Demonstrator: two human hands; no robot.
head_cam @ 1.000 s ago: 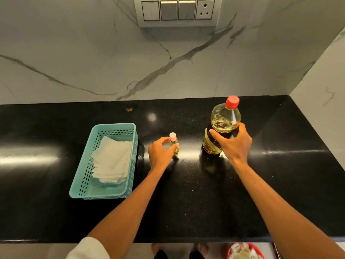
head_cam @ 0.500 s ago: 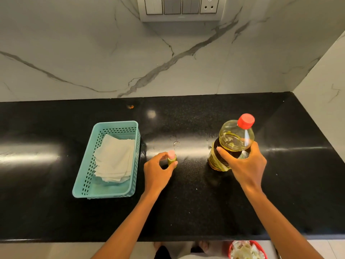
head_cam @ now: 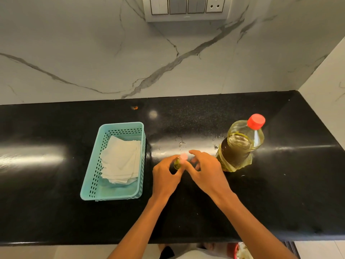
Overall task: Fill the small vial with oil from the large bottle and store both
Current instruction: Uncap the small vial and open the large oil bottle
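Observation:
A small vial (head_cam: pixel 177 163) with a pink cap and yellowish oil is in my left hand (head_cam: pixel 165 176), just above the black counter (head_cam: pixel 56 212). My right hand (head_cam: pixel 206 171) is right beside it with fingers spread, its fingertips at the pink cap; motion blur hides whether they touch it. The large oil bottle (head_cam: pixel 240 146) with a red cap stands upright on the counter to the right, free of both hands.
A teal plastic basket (head_cam: pixel 141 139) with folded white tissues sits left of my hands. A marble wall with a switch panel (head_cam: pixel 186 8) runs behind the counter, and a side wall closes the right end. Small wet spots (head_cam: pixel 182 144) lie behind the vial.
My right hand let go of the large bottle and moved left to the vial's cap. My left hand kept hold of the vial, which came nearer the front.

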